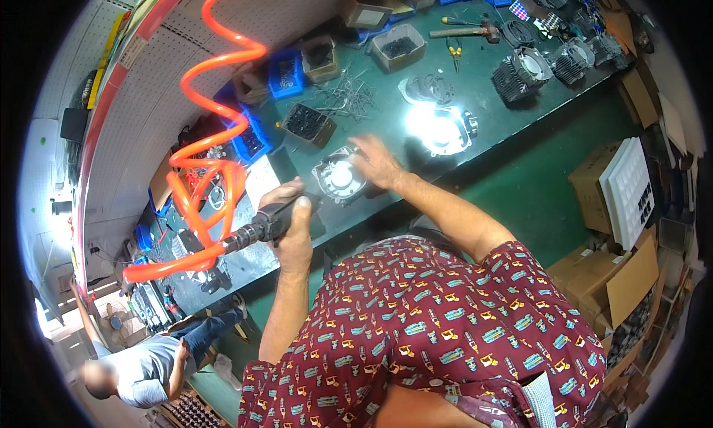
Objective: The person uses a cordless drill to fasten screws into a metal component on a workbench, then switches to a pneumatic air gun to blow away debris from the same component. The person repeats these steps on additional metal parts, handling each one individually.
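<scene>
My left hand (294,231) is wrapped round a black air-powered hand tool (269,221), its fingers closed on the body. An orange coiled air hose (251,51) joins the tool's rear end. The tool's front end points toward a silvery round metal housing (339,178) on the green bench, but its tip is hard to make out. At the housing's right edge, my right hand (380,163) grips the rim with bent fingers. Farther right lies a second metal housing (448,131), partly washed out by bright light, with thin ring-shaped plates (429,89) behind it.
Boxes of small dark parts (309,125) and blue bins (286,74) line the bench's back. A hammer (468,31), pliers (454,53) and finned cylinders (521,73) lie at the far right. Cardboard boxes (594,276) stand right. Another person (152,365) is at lower left.
</scene>
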`<state>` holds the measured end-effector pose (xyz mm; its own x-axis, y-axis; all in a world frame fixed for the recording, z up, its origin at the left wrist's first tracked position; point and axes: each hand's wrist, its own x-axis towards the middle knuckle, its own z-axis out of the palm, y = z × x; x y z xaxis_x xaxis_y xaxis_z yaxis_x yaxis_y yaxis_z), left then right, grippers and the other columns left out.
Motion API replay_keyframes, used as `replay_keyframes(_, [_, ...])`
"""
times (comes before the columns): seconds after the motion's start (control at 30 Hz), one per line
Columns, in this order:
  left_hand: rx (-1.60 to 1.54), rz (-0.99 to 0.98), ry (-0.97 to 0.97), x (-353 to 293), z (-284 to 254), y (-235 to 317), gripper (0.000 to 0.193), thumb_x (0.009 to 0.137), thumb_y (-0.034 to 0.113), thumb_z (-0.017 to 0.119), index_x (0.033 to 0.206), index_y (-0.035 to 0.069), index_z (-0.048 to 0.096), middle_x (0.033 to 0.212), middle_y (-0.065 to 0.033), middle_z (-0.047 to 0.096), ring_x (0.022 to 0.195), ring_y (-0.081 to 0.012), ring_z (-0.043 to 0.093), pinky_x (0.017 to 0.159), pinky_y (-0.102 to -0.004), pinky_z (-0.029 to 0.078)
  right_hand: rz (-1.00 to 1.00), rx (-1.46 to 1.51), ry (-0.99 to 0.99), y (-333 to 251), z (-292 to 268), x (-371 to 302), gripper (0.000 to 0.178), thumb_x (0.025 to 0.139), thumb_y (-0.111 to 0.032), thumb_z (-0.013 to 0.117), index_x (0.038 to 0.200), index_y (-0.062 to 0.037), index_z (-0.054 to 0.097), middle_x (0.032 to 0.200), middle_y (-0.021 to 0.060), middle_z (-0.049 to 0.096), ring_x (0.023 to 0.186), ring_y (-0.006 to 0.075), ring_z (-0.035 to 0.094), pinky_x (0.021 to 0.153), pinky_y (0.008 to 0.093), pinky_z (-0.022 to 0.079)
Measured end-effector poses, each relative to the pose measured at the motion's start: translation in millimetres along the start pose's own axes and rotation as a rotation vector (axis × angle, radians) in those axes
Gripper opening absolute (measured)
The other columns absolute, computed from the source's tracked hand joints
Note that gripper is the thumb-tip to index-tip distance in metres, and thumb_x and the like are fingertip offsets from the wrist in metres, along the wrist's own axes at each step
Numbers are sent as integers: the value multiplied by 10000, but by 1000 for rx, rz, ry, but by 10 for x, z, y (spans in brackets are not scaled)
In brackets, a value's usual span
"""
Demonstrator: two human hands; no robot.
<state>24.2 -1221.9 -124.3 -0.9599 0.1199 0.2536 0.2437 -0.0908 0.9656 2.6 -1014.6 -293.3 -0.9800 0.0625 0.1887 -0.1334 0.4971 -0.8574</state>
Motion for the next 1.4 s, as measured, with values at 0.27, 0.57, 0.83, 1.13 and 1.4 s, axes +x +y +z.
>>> replay_keyframes(0.27, [-9,34,187,-3,-209,-219,268,866,17,663,1115,7,564,1111,-159,642,1088,-264,628,1021,-424,467,32,64,-53,47,-14,-8,506,994,-327,470,1411,-41,481,1359,260,485,1257,417,490,1076,423,396])
replay_keyframes(0.57, [39,-1,106,20,-265,-217,260,868,-4,655,1117,12,581,1127,-141,648,1085,-231,617,1001,-391,472,-45,12,-32,-7,-37,7,424,967,-214,466,1344,-21,508,1240,232,540,1138,415,522,1001,449,437])
replay_keyframes(0.83, [109,-115,-156,343,-158,-72,251,833,-81,660,1047,29,586,1079,-103,652,972,-161,608,827,-305,521,19,-52,-43,-12,-29,16,431,969,-227,456,1353,-38,507,1206,226,540,1137,411,523,1002,452,432])
replay_keyframes(1.13, [80,-73,-185,415,-38,-106,251,827,-101,657,1026,31,581,1025,-100,653,960,-172,616,844,-322,521,58,13,-136,20,-55,42,493,1003,-326,448,1427,-76,471,1358,267,515,1261,447,475,1097,462,378])
replay_keyframes(1.4, [-29,-10,5,270,135,1,285,843,-42,667,1109,14,580,1112,-135,654,1025,-203,621,942,-357,500,65,125,-133,-25,-157,39,481,1023,-341,445,1395,-42,508,1288,238,542,1215,402,515,1054,422,407])
